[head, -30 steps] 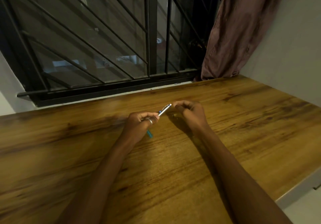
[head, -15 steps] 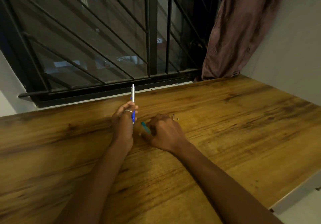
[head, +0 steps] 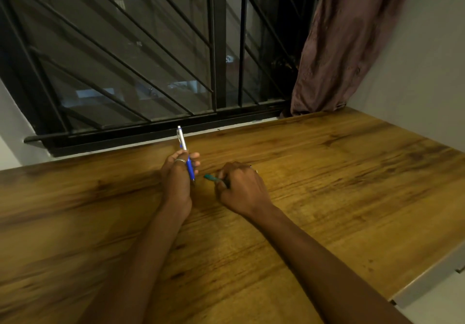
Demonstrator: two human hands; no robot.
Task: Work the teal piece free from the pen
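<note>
I see left hand (head: pixel 176 180) gripping pen (head: pixel 185 152) upright; right hand (head: pixel 242 188) pinching teal piece (head: pixel 211 178) on table (head: pixel 327 185).

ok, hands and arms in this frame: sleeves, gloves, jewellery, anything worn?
Both forearms are bare to the frame edge: no sleeves, gloves or watch. The left hand wears a silver ring on one finger. The right hand seems to show a small metallic band too, too small to confirm.

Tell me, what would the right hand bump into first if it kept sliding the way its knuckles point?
Probably the left hand, which holds the blue pen. The right hand points that way, though depth is unclear.
</note>
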